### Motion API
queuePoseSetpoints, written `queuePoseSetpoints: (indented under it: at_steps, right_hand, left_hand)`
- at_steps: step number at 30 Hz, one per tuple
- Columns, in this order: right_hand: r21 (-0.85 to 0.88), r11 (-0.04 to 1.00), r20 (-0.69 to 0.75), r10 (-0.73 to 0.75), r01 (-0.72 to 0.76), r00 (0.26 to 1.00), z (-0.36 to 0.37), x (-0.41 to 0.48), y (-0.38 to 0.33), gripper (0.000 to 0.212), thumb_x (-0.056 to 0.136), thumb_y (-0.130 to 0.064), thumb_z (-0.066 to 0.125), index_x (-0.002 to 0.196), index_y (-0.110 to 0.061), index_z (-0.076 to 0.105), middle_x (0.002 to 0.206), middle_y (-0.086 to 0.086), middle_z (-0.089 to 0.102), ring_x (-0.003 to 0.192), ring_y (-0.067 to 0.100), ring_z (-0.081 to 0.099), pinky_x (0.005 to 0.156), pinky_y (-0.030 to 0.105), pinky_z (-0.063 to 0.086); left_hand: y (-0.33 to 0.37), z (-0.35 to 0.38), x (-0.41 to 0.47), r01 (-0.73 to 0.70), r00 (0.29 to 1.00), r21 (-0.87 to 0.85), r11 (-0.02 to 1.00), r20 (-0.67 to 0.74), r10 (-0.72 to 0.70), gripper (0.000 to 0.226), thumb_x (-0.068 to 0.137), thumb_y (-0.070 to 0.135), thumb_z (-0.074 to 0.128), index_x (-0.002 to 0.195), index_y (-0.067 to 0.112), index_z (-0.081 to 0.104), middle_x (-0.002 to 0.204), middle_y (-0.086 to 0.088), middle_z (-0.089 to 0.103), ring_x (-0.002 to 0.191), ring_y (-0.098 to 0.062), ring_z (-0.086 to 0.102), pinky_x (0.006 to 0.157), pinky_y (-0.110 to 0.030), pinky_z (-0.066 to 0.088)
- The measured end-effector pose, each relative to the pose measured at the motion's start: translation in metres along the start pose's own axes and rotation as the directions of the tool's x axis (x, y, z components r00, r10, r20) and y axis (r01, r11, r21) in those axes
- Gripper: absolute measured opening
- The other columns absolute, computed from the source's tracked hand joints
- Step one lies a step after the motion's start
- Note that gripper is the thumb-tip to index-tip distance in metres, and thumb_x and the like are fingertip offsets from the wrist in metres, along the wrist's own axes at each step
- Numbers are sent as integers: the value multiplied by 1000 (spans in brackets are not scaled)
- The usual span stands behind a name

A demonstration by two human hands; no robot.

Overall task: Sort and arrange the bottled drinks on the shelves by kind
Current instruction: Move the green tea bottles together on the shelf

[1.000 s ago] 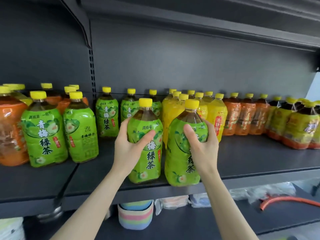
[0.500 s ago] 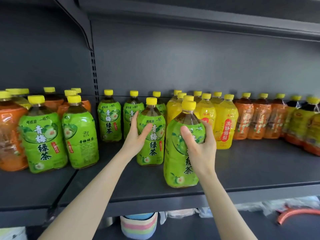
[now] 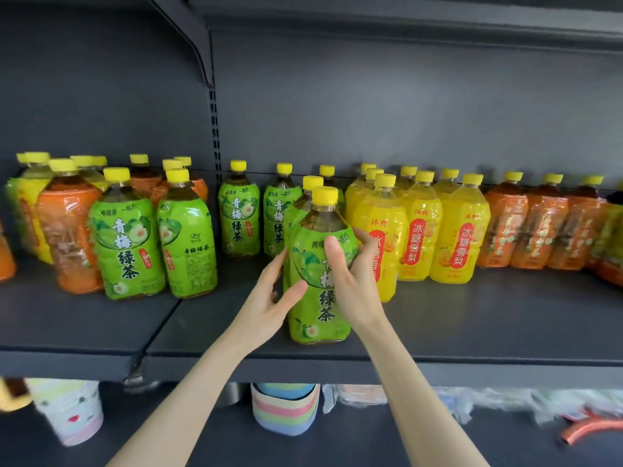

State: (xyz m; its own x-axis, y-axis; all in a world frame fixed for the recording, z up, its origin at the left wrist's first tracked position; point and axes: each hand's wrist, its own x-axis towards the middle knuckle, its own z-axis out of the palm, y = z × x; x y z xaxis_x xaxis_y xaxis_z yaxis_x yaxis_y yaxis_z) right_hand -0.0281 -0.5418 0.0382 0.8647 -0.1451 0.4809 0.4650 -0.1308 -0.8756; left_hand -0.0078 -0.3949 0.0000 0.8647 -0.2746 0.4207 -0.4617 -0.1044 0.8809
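Grip of the right hand (image 3: 354, 284) curls round the upright green tea bottle (image 3: 312, 320), top upward; left hand (image 3: 269, 298) slack-fingered just beside it.

Head view, close, facing shelf (image 3: 472, 332), angled slightly down

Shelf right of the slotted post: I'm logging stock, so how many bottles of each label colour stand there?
Green bottles: 5, counting the front bottle in the right hand
Yellow bottles: 7
Orange bottles: 3
Total: 15, plus more cut off at the right edge, which cannot be counted.
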Motion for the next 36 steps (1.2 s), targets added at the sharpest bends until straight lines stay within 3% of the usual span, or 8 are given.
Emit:
queuePoseSetpoints:
  at_steps: [6, 9, 10, 12, 16, 21, 28, 36]
  right_hand:
    - [-112, 992, 107, 65, -53, 992, -11, -13, 17, 70, 89, -56, 48, 148, -42, 13, 139, -20, 22, 126, -9, 16, 106, 23, 21]
    - [-142, 989, 135, 48, -29, 990, -13, -11, 26, 85, 78, -71, 51, 147, -53, 6, 152, -17, 26, 136, -5, 16, 113, 17, 20]
    - [-144, 989, 137, 42, -22, 990, -13, -8, 29, 87, 77, -72, 54, 147, -52, 8, 153, -13, 31, 140, 1, 22, 116, 26, 27]
    - [-121, 992, 134, 63, -47, 989, -16, -4, 31, 87, 80, -61, 61, 150, -40, 15, 147, -10, 43, 135, 8, 40, 107, 38, 44]
    - [-160, 985, 125, 86, -65, 988, -21, -5, 39, 64, 86, -20, 69, 139, -19, 32, 129, -12, 52, 124, 10, 50, 86, 8, 48]
    - [-449, 892, -29, 40, -49, 999, -19, -6, 50, 81, 81, -36, 73, 149, -26, 29, 137, -4, 46, 120, 13, 50, 97, 34, 50]
    - [-449, 889, -152, 23, -90, 988, -21, 5, 49, 60, 75, -31, 80, 126, -13, 54, 101, -7, 62, 92, 13, 64, 76, 23, 53]
    - [-592, 799, -213, -27, -107, 977, -25, 14, 57, 52, 77, -38, 77, 122, -18, 60, 91, 1, 69, 77, 17, 63, 60, 17, 41]
  left_hand:
    - [0, -7, 4, 3, 997, -39, 999, 80, 1, 68, 84, 36, 48, 147, 23, 24, 144, 10, 41, 123, 11, 43, 89, -6, 39]
    - [-1, -9, 11, 2, 994, -21, 1000, 111, 0, 66, 87, 37, 45, 147, 21, 25, 143, 13, 41, 122, 13, 42, 90, -4, 37]
    - [-3, -9, 14, 4, 993, -24, 1000, 119, -1, 65, 87, 37, 45, 147, 21, 25, 142, 14, 41, 121, 14, 42, 90, -4, 37]
    - [-5, -9, 19, 9, 992, -34, 999, 130, -4, 66, 87, 38, 46, 147, 21, 23, 141, 14, 41, 119, 15, 43, 89, -4, 38]
    - [-10, -8, 31, 20, 988, -39, 999, 151, -14, 69, 86, 41, 46, 147, 21, 22, 144, 13, 40, 121, 15, 42, 91, -5, 38]
    - [-11, -8, 46, 57, 981, -83, 995, 189, -40, 70, 84, 41, 49, 148, 26, 21, 142, 17, 39, 118, 20, 40, 90, -3, 38]
    - [-19, -6, 62, 94, 972, -96, 991, 226, -71, 71, 85, 42, 50, 148, 28, 21, 145, 17, 38, 123, 14, 39, 96, -7, 37]
    - [-23, -2, 72, 86, 975, -82, 993, 211, -67, 72, 84, 45, 47, 148, 28, 19, 145, 16, 37, 123, 13, 39, 98, -9, 37]
